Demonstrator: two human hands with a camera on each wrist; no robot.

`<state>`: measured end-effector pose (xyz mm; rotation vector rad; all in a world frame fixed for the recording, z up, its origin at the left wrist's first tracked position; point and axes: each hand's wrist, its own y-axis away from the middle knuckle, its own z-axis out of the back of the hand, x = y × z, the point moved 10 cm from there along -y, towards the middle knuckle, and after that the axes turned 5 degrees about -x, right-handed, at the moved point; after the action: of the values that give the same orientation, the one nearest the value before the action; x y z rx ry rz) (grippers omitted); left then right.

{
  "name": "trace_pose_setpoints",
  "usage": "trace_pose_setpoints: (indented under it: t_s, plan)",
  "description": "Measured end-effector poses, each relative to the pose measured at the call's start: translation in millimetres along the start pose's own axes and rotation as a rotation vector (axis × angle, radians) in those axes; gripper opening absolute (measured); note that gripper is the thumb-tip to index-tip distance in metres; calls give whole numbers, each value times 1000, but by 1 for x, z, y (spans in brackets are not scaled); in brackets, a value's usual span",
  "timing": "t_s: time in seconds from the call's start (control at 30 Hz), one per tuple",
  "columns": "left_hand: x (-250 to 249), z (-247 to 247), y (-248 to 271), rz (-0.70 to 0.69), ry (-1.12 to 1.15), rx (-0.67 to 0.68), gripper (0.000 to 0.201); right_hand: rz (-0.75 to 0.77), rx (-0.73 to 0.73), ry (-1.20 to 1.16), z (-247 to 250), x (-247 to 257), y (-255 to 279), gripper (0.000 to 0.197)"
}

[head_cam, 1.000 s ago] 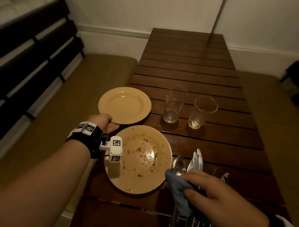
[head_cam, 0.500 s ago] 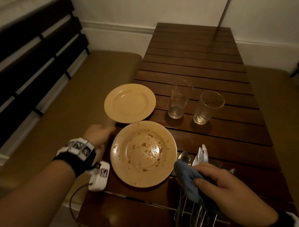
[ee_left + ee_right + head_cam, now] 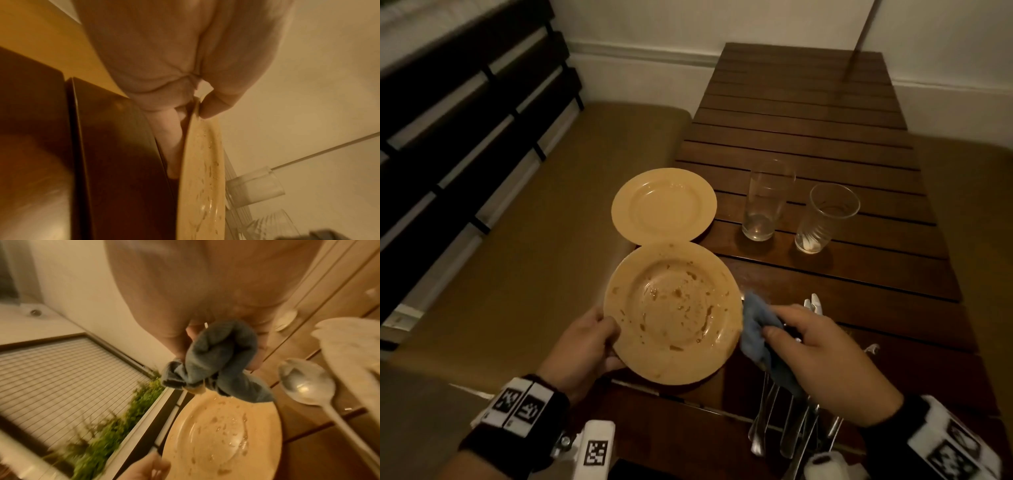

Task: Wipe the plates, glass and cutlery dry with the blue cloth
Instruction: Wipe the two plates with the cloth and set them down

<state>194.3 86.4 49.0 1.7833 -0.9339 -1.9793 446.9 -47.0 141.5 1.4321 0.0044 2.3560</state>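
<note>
A wet, spotted yellow plate [image 3: 674,311] is lifted off the table, tilted toward me. My left hand [image 3: 582,346] grips its left rim, thumb on top [image 3: 213,105] and fingers beneath. My right hand [image 3: 822,353] holds the bunched blue cloth [image 3: 756,332] just off the plate's right rim; in the right wrist view the cloth [image 3: 218,363] hangs over the plate [image 3: 224,433]. A second, clean-looking yellow plate [image 3: 664,205] lies behind. Two clear glasses [image 3: 765,202] [image 3: 825,219] stand to the right. Cutlery [image 3: 787,428] lies under my right hand, with a spoon [image 3: 306,382] among it.
The dark slatted wooden table [image 3: 808,113] runs away toward a white wall. A tan cushioned bench [image 3: 517,222] lies to the left, with a dark slatted backrest [image 3: 448,113] beyond it. The far plate overhangs the table's left edge.
My left hand has moved from beside the table to the near plate's rim and lifted it toward me. My right hand has risen off the cutlery with the cloth, toward the plate.
</note>
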Motion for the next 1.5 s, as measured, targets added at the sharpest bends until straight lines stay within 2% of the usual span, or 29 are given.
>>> trace_pose_setpoints:
  t_s: [0.13,0.27,0.37,0.47,0.6,0.7,0.77,0.87,0.97,1.07,1.17,1.33,1.5]
  plan:
    - [-9,2,18,-95,-18,29,28,258,51,217,-43,49,-18,12]
    - [-18,-11,31,-159,-8,131,21,548,60,364,-86,105,-40,26]
    - [-29,-19,39,-233,-45,180,14,670,154,485,-121,129,-51,25]
    - [-37,-17,44,-291,5,174,13,651,119,574,-123,133,-60,29]
    - [-47,-20,55,-339,-11,242,32,524,-11,674,-84,120,-90,30]
    - [-52,-25,57,-367,-39,263,31,470,-89,613,-65,117,-99,34]
    - [-56,-28,54,-377,-55,245,30,506,-103,552,-69,127,-92,32]
    - [-59,-27,50,-378,-19,199,28,584,35,473,-95,138,-71,29]
    - [-55,-18,46,-284,191,172,33,651,124,375,-108,139,-47,26]
    - [-48,-30,48,-136,403,272,49,720,195,341,-116,134,-32,22]
    - [-38,-33,41,-24,486,273,67,743,325,335,-122,128,-20,20]
    - [-21,-43,37,102,436,267,54,758,464,439,-122,112,-6,22]
    - [-11,-42,35,127,387,218,57,637,445,456,-93,78,-6,31]
